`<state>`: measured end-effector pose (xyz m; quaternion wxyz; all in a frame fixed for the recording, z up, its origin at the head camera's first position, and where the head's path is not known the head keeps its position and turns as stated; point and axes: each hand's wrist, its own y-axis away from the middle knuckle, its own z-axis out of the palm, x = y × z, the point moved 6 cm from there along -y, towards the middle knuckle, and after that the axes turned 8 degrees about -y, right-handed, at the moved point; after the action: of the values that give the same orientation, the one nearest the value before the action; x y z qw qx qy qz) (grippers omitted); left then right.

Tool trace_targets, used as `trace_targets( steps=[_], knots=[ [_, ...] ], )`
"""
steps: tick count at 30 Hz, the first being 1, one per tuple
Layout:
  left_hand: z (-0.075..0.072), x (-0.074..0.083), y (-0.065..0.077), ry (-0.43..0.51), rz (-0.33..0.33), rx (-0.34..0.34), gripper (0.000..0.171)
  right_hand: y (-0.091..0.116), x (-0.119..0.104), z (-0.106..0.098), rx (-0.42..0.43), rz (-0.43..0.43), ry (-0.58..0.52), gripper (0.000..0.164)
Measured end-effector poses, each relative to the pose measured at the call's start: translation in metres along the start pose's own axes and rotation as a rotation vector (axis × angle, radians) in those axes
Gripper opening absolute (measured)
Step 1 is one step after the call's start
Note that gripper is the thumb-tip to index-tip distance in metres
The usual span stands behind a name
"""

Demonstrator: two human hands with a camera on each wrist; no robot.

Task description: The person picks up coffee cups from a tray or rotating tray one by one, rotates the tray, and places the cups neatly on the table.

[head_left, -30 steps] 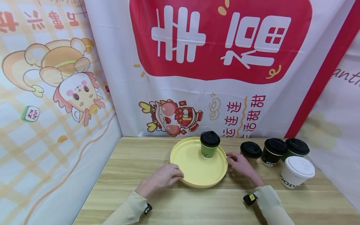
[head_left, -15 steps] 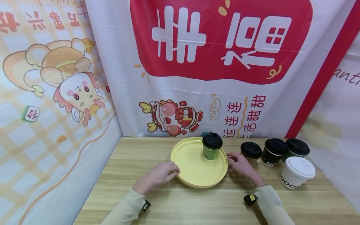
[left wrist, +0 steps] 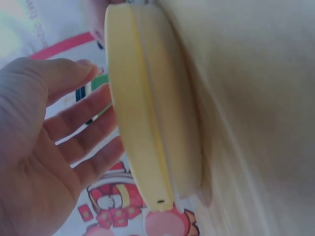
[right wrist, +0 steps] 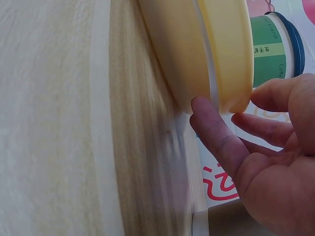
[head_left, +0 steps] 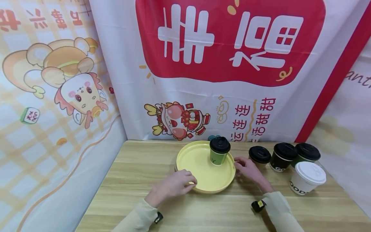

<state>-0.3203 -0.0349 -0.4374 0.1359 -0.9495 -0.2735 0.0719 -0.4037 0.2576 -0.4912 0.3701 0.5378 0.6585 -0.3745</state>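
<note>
A round yellow turntable tray (head_left: 197, 170) lies on the table, with a seam between its upper dish and base visible in the wrist views. Upright on its right rear part stands a green paper cup (head_left: 218, 156) with a black lid. My left hand (head_left: 177, 185) is at the tray's front left rim, its fingers loosely extended; in the left wrist view the fingertips (left wrist: 115, 142) meet the rim's edge. At the right rim is my right hand (head_left: 250, 170). Its thumb (right wrist: 273, 96) touches the upper rim, while a straight finger (right wrist: 216, 130) lies against the lower side.
To the right stand a brown cup (head_left: 259, 154) with a black lid, a black cup (head_left: 281, 158), a dark green cup (head_left: 306, 153) and a white lidded cup (head_left: 307, 178). A printed cloth (head_left: 133, 106) hangs behind the wooden table (head_left: 139, 167).
The green cup has shifted slightly right and forward with the tray's turn. My left hand moved left along the rim, then back right. My right hand has stayed put.
</note>
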Motion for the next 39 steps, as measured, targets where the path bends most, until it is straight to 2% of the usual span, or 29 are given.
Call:
trace_targets(
  steps=[6, 16, 22, 29, 39],
  knots=[
    [0.005, 0.009, -0.001, -0.062, 0.03, -0.006, 0.014, 0.002, -0.003, 0.0, 0.007, -0.013, -0.022, 0.029],
    [0.006, 0.013, -0.001, -0.13, -0.014, 0.003, 0.012, 0.001, -0.002, 0.0, 0.002, -0.015, -0.014, 0.029],
    [0.006, 0.012, 0.0, -0.119, -0.065, -0.032, 0.011, 0.0, 0.0, 0.0, 0.001, -0.005, -0.013, 0.029],
    [0.009, 0.005, 0.002, -0.109, -0.055, -0.039, 0.011, -0.002, 0.002, -0.001, 0.005, -0.016, 0.016, 0.028],
    [0.008, -0.013, 0.008, 0.006, -0.093, -0.065, 0.009, -0.002, 0.0, -0.003, 0.004, 0.012, 0.037, 0.028]
  ],
)
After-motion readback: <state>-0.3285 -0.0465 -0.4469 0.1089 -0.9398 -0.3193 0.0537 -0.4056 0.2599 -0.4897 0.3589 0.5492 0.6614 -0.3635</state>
